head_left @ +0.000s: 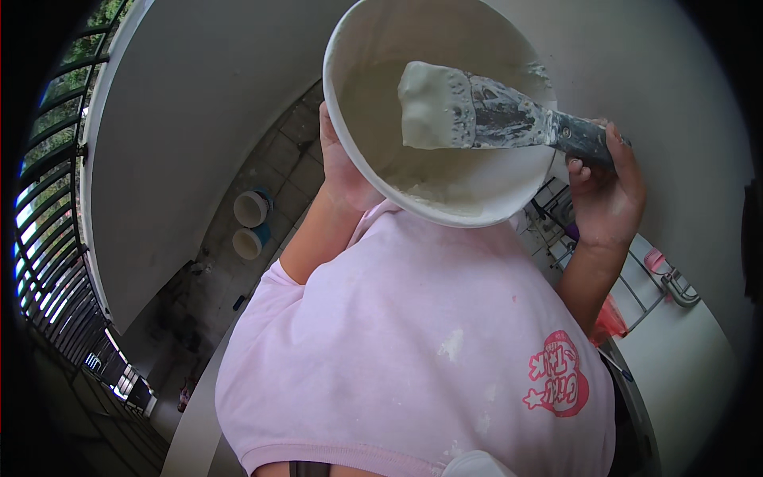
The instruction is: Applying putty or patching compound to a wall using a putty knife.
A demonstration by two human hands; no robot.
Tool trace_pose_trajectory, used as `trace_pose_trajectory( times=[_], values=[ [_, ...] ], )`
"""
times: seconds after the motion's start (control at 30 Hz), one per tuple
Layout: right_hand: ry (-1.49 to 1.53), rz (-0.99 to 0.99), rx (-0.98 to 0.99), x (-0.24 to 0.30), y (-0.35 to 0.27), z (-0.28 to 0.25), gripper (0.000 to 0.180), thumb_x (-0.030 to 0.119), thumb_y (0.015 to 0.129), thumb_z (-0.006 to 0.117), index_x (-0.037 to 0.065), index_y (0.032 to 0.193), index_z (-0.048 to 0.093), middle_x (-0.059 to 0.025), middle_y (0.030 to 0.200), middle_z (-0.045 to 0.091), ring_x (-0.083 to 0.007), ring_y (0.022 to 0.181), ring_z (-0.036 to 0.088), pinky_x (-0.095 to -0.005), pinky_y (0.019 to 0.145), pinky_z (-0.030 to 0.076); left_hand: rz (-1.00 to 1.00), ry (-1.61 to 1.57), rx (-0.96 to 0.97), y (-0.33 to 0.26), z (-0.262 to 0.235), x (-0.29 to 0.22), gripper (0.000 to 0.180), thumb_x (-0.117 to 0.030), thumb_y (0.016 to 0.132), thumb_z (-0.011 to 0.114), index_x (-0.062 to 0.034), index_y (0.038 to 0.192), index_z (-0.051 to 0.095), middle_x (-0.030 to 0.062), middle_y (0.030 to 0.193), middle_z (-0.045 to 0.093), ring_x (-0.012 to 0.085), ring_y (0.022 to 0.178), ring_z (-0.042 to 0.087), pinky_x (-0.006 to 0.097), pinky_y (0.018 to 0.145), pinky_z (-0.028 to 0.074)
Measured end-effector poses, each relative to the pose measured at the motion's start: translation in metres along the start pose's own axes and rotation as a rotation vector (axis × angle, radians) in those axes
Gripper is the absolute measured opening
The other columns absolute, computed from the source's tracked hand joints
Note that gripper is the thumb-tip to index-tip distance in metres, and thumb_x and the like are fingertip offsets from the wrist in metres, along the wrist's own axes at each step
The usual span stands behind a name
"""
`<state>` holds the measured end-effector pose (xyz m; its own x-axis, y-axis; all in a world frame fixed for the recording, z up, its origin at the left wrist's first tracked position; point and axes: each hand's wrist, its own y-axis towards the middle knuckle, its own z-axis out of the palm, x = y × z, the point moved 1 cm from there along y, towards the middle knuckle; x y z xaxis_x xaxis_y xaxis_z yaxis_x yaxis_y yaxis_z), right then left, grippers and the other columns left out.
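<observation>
A white bucket (509, 183) is tilted toward me at the top of the view, with pale putty smeared over its inside wall and pooled in it. My left hand (346, 171) supports it from the left side, closed against the wall, some of its fingers hidden behind. In my right hand (608, 187) is a putty knife (509, 111), gripped by its dark handle. The blade lies across the bucket's mouth and carries a thick lump of off-white putty (429, 107) at its end. Dried putty coats much of the knife.
Two small buckets (250, 208) stand on the tiled floor (274, 163) below on the left. Dark window bars (52, 151) run along the far left. A metal frame (648, 306) and a red plastic bag (608, 319) are low on the right, near pale walls.
</observation>
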<state>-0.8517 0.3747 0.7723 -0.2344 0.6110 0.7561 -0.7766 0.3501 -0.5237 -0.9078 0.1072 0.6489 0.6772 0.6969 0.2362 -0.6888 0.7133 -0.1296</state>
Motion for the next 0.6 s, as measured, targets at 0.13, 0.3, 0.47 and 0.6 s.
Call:
trace_pose_trajectory(
  times=[0.13, 0.3, 0.47, 0.6],
  values=[
    [0.072, -0.005, 0.14, -0.007, -0.012, -0.051, 0.026, 0.01, 0.085, 0.066, -0.003, 0.107, 0.059, -0.0224, 0.099, 0.069, -0.0266, 0.071, 0.071, -0.0277, 0.062, 0.061, 0.071, 0.191, -0.197, 0.009, 0.021, 0.003, 0.056, -0.054, 0.09, 0.052, -0.0168, 0.13, 0.064, 0.0062, 0.131, 0.065, 0.028, 0.121, 0.06, 0.049, 0.101, 0.049],
    [-0.077, 0.103, 0.393, -0.015, -0.028, -0.076, 0.044, 0.007, 0.06, 0.069, 0.007, 0.098, 0.048, -0.0253, 0.099, 0.066, -0.0269, 0.074, 0.069, -0.0308, 0.063, 0.055, 0.002, 0.386, -0.262, 0.026, 0.03, 0.014, 0.056, -0.054, 0.085, 0.058, -0.0183, 0.127, 0.067, 0.0054, 0.127, 0.068, 0.0287, 0.115, 0.064, 0.055, 0.095, 0.051],
    [-0.254, 0.032, 0.303, -0.016, -0.039, -0.084, 0.047, 0.003, 0.057, 0.055, 0.006, 0.102, 0.047, -0.0235, 0.089, 0.066, -0.0161, 0.06, 0.051, -0.0282, 0.056, 0.041, -0.152, 0.353, -0.169, 0.04, 0.027, 0.025, 0.055, -0.055, 0.089, 0.052, -0.0162, 0.126, 0.066, 0.0067, 0.127, 0.066, 0.0302, 0.117, 0.061, 0.054, 0.095, 0.05],
    [-0.265, -0.076, 0.373, -0.024, -0.043, -0.089, 0.051, 0.005, 0.06, 0.056, 0.005, 0.11, 0.048, -0.0218, 0.087, 0.065, -0.0153, 0.058, 0.052, -0.0269, 0.053, 0.041, -0.214, 0.385, -0.254, 0.047, 0.019, 0.028, 0.058, -0.059, 0.085, 0.055, -0.0212, 0.127, 0.067, 0.0052, 0.13, 0.066, 0.0321, 0.121, 0.059, 0.059, 0.1, 0.044]
  ],
)
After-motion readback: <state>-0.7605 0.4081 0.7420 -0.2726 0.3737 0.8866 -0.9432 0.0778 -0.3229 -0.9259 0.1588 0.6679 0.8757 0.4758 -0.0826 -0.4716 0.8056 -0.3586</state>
